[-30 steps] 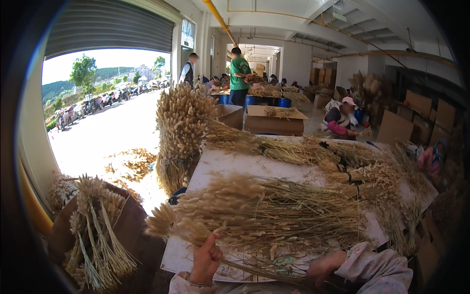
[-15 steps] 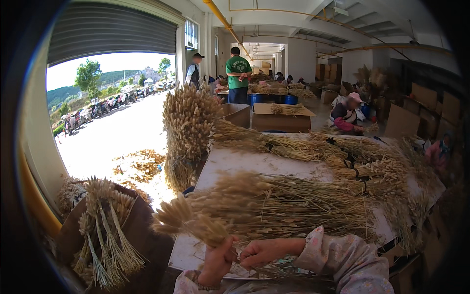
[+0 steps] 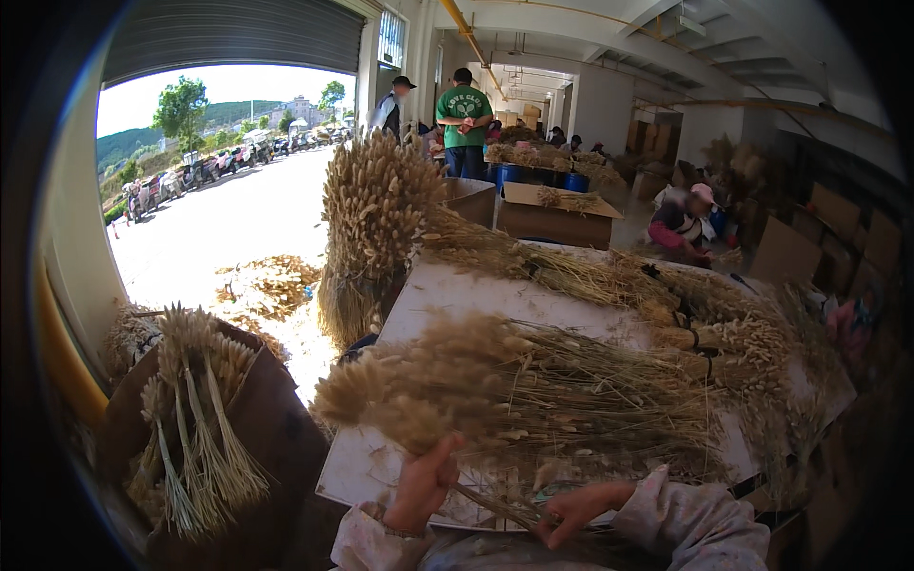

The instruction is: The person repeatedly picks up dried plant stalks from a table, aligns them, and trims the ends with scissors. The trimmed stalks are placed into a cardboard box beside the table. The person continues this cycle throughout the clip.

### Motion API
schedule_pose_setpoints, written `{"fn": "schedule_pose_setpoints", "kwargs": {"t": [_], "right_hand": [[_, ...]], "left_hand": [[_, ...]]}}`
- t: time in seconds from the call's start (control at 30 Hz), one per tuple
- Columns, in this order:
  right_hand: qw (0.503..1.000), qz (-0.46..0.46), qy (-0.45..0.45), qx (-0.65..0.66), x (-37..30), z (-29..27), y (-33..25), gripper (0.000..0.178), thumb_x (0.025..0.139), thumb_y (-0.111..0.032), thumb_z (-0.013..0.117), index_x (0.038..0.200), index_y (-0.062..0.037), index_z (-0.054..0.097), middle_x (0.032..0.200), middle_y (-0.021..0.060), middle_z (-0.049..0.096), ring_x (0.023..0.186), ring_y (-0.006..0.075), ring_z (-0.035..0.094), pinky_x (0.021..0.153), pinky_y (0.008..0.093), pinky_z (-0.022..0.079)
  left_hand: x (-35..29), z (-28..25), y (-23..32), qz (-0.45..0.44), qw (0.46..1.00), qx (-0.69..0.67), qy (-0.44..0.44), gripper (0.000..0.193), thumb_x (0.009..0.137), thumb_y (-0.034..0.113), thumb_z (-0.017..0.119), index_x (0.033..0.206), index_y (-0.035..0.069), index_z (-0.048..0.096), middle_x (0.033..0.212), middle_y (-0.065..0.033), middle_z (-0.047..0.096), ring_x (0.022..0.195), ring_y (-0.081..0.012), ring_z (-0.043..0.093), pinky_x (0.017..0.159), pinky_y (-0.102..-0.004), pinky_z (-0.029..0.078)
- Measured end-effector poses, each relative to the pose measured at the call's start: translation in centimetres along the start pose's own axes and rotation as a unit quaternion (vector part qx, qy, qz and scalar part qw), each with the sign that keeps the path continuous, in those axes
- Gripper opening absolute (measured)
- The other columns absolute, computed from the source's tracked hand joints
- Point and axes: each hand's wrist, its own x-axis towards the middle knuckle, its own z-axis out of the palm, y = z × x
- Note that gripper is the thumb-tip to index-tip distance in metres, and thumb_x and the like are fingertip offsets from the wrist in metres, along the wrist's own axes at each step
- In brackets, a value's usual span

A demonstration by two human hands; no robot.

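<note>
My left hand [image 3: 425, 483] is closed round a bunch of dried grass [image 3: 386, 400] just under its fluffy tan heads, which are blurred. The stems slant down to the right, toward my right hand [image 3: 577, 510]. That hand is closed at the lower ends of the stems, with its fingertips partly hidden. Beyond both hands, a large heap of loose dried grass [image 3: 590, 400] lies across the white table [image 3: 457, 297], heads to the left and stems to the right.
Tied grass bundles [image 3: 733, 333] lie along the table's right and far sides. A thick sheaf [image 3: 371, 228] stands past its left corner. Finished-looking bunches [image 3: 205, 428] rest in a cardboard box [image 3: 276, 447] at the left. People [image 3: 464, 124] stand or sit farther back.
My right hand has moved right and down along the stems, away from my left hand. The left hand keeps its hold on the bunch. The whole view has shifted slightly.
</note>
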Motion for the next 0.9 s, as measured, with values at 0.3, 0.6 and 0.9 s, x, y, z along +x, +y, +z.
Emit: {"fn": "schedule_pose_setpoints", "kwargs": {"t": [0.3,0.6,0.9], "right_hand": [[0.985,0.17,-0.012,0.003,-3.2,4.3,5.4,0.027,0.085,-0.027,0.068,0.092,-0.0011,0.065,0.076,0.0012,0.063,0.07,0.011,0.057,0.062,0.0293,0.045],[0.95,0.241,0.14,-0.139,-7.7,6.0,6.8,0.068,0.075,-0.041,0.074,0.126,-0.003,0.051,0.104,0.0148,0.065,0.098,0.0269,0.061,0.081,0.0359,0.047],[0.899,0.063,0.387,-0.194,-4.8,2.8,-0.8,0.062,0.077,-0.037,0.072,0.124,-0.0033,0.053,0.102,0.0124,0.064,0.075,0.0255,0.064,0.067,0.0346,0.05]], "left_hand": [[1.6,-2.5,0.5,0.031,0.999,0.007,0.035,0.02,0.095,0.022,0.056,0.095,0.002,0.06,0.049,0.009,0.022,0.04,-0.0039,0.019,0.041,-0.0234,0.017],[1.8,-2.8,-0.8,0.023,0.999,0.02,0.019,0.021,0.094,0.022,0.059,0.097,0.001,0.061,0.05,0.0088,0.021,0.041,-0.0041,0.016,0.041,-0.0236,0.015],[1.0,-2.8,0.4,0.042,0.999,0.011,-0.011,0.017,0.094,0.018,0.058,0.094,0.001,0.06,0.049,0.0089,0.024,0.04,-0.0036,0.018,0.041,-0.0233,0.015]]}}
